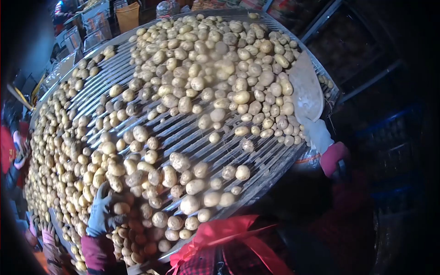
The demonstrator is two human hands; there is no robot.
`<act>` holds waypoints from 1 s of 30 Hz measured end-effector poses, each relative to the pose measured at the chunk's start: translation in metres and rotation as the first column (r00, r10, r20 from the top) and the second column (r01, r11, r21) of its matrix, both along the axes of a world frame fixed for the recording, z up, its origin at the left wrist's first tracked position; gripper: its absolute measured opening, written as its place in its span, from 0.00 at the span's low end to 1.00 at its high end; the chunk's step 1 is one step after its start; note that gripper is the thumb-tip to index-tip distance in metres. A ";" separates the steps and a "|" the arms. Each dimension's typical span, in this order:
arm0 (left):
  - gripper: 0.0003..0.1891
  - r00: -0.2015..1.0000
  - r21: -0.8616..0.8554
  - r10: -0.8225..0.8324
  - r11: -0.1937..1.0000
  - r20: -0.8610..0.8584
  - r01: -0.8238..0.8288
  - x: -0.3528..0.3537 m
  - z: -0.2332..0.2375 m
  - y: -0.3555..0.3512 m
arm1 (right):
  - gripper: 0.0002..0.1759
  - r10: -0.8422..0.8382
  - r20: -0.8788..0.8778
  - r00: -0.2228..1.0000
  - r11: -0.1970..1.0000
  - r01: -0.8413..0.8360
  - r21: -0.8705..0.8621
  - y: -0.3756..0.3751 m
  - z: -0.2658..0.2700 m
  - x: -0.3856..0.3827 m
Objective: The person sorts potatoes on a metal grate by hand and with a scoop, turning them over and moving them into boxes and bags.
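Amid the potatoes (195,185) at the lower left, my left hand (98,213) wears a grey-blue glove with darker fingertips. Its fingers are apart, and a potato (122,208) lies beside them; I see no firm grip. Out at the right edge of the slatted table (275,160), my right hand (319,136), in a pale glove, is closed at the lower end of a flat, pale board with a rounded outline (306,89). The board stands against the right side of a large potato heap (206,59). Its grip is partly hidden.
Another person's gloved hands (19,149) show at the far left edge, and more pinkish gloves (47,236) reach in at the lower left. Crates (96,30) and a brown box (128,17) stand behind the table. A metal frame (323,20) rises at the right.
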State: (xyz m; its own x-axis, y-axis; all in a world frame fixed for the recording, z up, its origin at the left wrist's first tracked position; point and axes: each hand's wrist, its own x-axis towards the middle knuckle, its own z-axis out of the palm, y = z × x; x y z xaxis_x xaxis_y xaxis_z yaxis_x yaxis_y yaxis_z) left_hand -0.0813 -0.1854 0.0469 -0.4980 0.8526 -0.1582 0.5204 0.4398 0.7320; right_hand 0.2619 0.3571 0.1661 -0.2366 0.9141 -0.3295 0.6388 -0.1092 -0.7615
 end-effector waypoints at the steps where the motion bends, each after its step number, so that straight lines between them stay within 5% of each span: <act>1: 0.30 1.000 -0.006 0.012 1.000 0.003 -0.012 0.000 0.001 0.001 | 0.27 0.029 -0.037 0.999 0.998 -0.027 0.048 0.001 -0.007 -0.001; 4: 0.32 1.000 -0.041 -0.008 0.999 0.013 0.009 0.002 0.002 0.012 | 0.28 0.122 -0.008 0.992 0.931 -0.112 0.349 0.041 -0.053 -0.009; 7: 0.42 0.996 -0.081 0.063 0.995 0.065 -0.058 -0.001 -0.003 0.012 | 0.24 -0.075 -0.066 0.995 0.996 0.071 -0.059 0.021 -0.022 -0.086; 10: 0.42 0.996 -0.115 0.047 0.993 0.079 -0.038 -0.003 0.001 0.014 | 0.21 0.136 0.122 0.983 0.983 -0.119 -0.139 0.054 -0.066 -0.114; 12: 0.41 0.997 -0.142 0.017 0.990 0.072 -0.007 -0.004 0.004 0.016 | 0.24 0.135 0.002 0.991 0.990 -0.134 0.043 0.037 -0.084 -0.136; 15: 0.39 0.998 -0.053 0.065 0.996 0.009 -0.065 -0.006 -0.018 0.006 | 0.25 0.138 -0.130 0.982 0.990 -0.142 -0.018 0.006 -0.069 -0.140; 18: 0.34 0.998 -0.046 0.027 0.999 -0.048 -0.029 -0.004 -0.016 0.004 | 0.25 0.170 0.149 0.974 0.982 -0.156 -0.101 -0.039 -0.032 -0.151; 21: 0.31 0.980 -0.035 -0.123 0.992 -0.154 0.119 0.001 -0.015 0.003 | 0.28 0.428 0.230 0.874 0.903 -0.426 -0.058 -0.022 -0.069 -0.168; 26: 0.31 0.944 -0.128 0.064 0.986 -0.325 -0.111 0.039 -0.005 0.011 | 0.21 0.485 0.082 0.871 0.873 -0.487 0.012 -0.054 -0.103 -0.259; 30: 0.30 0.947 -0.094 0.132 0.982 -0.293 -0.166 0.042 -0.010 0.012 | 0.22 0.556 0.046 0.830 0.831 -0.554 -0.054 -0.069 -0.120 -0.297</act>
State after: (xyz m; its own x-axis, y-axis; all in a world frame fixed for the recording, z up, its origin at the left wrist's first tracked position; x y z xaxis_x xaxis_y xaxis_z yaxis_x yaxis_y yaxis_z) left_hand -0.0389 -0.1733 0.0368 -0.6570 0.7491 -0.0852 0.6208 0.6016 0.5027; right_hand -0.0353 0.2878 0.0462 -0.6801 0.6213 -0.3891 0.6425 0.2494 -0.7246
